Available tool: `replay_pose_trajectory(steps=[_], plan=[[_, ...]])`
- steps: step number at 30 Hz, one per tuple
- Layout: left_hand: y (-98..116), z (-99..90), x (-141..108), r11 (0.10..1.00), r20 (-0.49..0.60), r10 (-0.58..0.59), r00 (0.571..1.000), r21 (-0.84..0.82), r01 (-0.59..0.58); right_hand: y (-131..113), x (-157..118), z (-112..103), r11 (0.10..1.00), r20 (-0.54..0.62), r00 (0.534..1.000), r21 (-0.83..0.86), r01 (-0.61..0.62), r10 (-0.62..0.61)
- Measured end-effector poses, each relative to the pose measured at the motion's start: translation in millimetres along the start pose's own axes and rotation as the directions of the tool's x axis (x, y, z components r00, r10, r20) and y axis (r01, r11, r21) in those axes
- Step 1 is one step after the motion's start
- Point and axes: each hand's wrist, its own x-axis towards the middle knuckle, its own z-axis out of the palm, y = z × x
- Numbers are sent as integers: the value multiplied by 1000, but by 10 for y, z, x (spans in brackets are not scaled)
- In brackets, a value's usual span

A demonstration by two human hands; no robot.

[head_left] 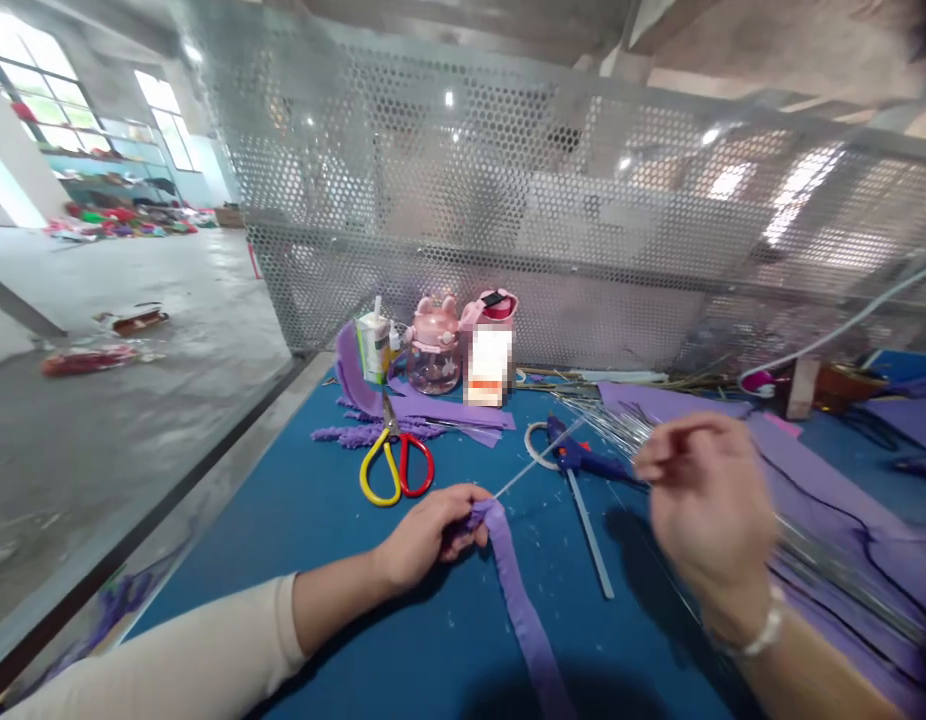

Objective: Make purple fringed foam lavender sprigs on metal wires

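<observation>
My left hand (440,525) is closed around the gathered end of a purple fabric strip (519,595) and a thin pale wire (538,462). The strip hangs down toward the front of the table, and the wire slants up to the right. My right hand (707,515) is raised above the right side of the table, blurred by motion. Its fingers look curled, but whether they hold anything does not show. Between the hands lies a dark blue glue gun (594,462) with a whitish glue stick (590,540) in it. Beside it is a white tape ring (533,455).
Scissors (394,465) with yellow and red handles lie left of centre. Behind them are purple fabric pieces (448,408), a pink-lidded bottle (434,350) and a white tub (373,350). Wires (620,425) and purple sheets (830,480) spread at right. A perforated metal panel (433,180) closes the back.
</observation>
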Motion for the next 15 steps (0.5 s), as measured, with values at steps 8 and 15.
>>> replay_pose_trajectory(steps=[8,15], plan=[[-50,-2,-37,998,87,-64,994,-15,66,397,-637,572,759,603,552,-143,-635,576],[-50,29,-66,966,66,-33,997,256,15,386,-673,519,779,597,598,-75,-622,535]])
